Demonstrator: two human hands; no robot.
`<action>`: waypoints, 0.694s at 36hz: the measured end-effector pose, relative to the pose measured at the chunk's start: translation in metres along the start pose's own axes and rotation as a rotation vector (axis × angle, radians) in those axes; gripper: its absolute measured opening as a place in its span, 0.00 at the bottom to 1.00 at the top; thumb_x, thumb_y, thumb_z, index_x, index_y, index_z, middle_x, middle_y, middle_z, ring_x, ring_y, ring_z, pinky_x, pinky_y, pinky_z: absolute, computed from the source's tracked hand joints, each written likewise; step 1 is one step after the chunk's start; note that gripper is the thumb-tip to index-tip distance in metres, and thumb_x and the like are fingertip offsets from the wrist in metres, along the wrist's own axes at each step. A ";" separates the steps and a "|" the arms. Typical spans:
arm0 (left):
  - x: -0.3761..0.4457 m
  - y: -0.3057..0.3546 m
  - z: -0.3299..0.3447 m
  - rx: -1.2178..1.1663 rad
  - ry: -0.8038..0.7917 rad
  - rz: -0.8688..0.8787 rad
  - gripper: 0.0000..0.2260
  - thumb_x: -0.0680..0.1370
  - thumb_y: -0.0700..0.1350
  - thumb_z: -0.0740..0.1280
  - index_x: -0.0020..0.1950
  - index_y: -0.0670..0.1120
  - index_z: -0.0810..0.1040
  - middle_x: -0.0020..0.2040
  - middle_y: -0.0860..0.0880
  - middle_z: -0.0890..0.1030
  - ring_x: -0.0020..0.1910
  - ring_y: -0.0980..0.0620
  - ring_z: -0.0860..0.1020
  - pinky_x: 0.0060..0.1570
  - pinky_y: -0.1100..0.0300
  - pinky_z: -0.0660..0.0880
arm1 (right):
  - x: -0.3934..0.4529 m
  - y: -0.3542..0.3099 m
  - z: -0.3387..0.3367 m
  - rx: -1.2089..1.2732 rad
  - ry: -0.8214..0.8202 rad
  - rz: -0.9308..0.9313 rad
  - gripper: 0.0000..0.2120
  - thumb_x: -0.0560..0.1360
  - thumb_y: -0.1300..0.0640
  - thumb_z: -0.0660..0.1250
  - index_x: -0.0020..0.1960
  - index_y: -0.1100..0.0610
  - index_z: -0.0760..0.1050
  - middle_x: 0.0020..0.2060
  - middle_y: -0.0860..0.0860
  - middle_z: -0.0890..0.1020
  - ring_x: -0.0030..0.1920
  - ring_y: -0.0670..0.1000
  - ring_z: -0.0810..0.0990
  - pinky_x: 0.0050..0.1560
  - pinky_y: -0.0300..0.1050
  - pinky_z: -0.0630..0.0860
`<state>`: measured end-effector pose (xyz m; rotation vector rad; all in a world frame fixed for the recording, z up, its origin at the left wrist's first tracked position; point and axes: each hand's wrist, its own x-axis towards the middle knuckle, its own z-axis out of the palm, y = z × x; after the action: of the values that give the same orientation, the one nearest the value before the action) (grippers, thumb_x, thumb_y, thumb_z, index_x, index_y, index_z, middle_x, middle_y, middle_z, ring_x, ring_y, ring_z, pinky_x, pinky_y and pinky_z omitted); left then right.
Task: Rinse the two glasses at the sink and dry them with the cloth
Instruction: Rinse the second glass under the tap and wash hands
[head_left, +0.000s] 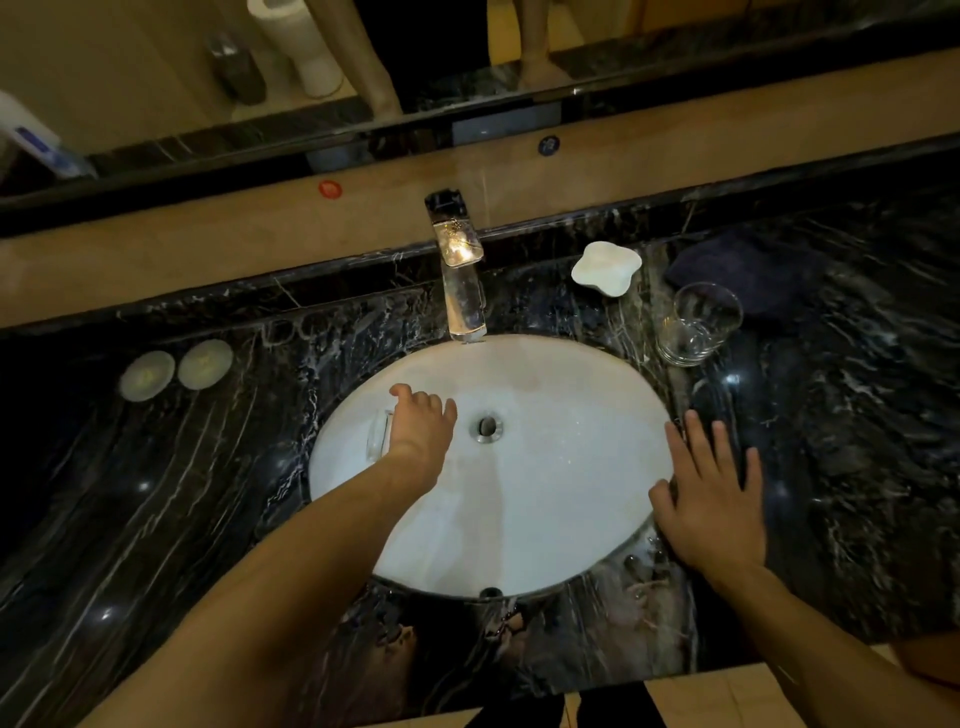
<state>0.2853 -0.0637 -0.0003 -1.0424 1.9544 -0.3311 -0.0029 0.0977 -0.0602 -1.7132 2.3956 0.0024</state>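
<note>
A white oval sink (545, 493) is set into a black marble counter. One clear glass (378, 435) lies on its side in the left of the basin, and my left hand (422, 434) reaches down over it, fingers curled around it. A second clear glass (698, 325) stands upright on the counter to the right of the sink. Behind that glass lies a dark cloth (753, 270). My right hand (714, 493) rests flat with fingers spread on the sink's right rim. The chrome tap (460, 275) stands behind the basin; no water stream shows.
A white soap dish (605, 267) sits right of the tap. Two round pale coasters (176, 368) lie on the counter at the left. A beige ledge and a mirror run along the back. The drain (488, 427) is in the basin's middle.
</note>
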 end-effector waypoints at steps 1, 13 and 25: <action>0.000 -0.001 0.000 -0.002 0.008 -0.003 0.45 0.73 0.56 0.70 0.79 0.42 0.48 0.70 0.40 0.67 0.67 0.39 0.69 0.66 0.38 0.61 | 0.000 0.000 0.000 -0.002 0.001 -0.001 0.33 0.76 0.45 0.47 0.80 0.50 0.49 0.79 0.49 0.48 0.79 0.53 0.45 0.76 0.65 0.46; -0.010 0.003 -0.030 -0.909 0.326 -0.030 0.50 0.61 0.58 0.76 0.77 0.54 0.53 0.64 0.48 0.74 0.60 0.45 0.75 0.60 0.46 0.66 | -0.002 0.002 -0.005 0.040 -0.022 -0.027 0.34 0.77 0.43 0.48 0.81 0.51 0.45 0.80 0.49 0.46 0.79 0.52 0.44 0.77 0.61 0.41; -0.033 0.109 -0.146 -1.745 0.616 0.112 0.35 0.62 0.55 0.79 0.61 0.67 0.63 0.56 0.64 0.75 0.56 0.66 0.73 0.52 0.68 0.72 | -0.007 0.093 -0.035 0.015 -0.079 -0.112 0.33 0.77 0.33 0.41 0.79 0.44 0.51 0.79 0.45 0.53 0.79 0.53 0.48 0.76 0.60 0.43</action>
<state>0.1191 0.0065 0.0411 -1.9166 2.6787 1.5943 -0.0931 0.1303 -0.0352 -1.8035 2.2353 0.0343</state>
